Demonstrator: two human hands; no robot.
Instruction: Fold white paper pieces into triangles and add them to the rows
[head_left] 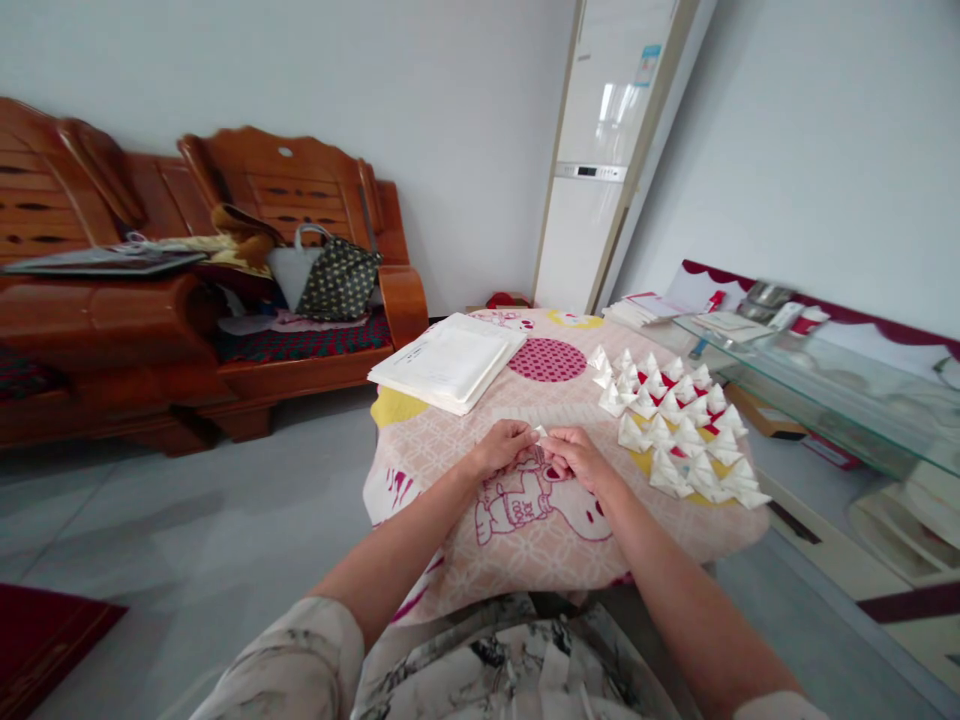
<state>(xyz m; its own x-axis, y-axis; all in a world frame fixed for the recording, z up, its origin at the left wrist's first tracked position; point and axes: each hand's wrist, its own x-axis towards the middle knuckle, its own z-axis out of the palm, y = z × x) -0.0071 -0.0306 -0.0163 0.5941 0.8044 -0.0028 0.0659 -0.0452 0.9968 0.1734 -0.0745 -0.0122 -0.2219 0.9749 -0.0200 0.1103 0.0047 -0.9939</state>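
Over the middle of the cloth-covered table, my left hand and my right hand meet, both with fingers pinched closed. A small piece of folded white paper shows between their fingertips; most of it is hidden by the fingers. To the right stand several rows of white folded paper boats, pointed side up. Beyond my left hand lies a stack of white paper sheets. A strip of pale ruled paper or cloth, too faint to tell, lies just beyond my hands.
The patterned tablecloth hangs over the table's edge. A glass-topped stand with cups and papers adjoins on the right. A wooden sofa holding bags stands left. A tall white cabinet air conditioner fills the far corner.
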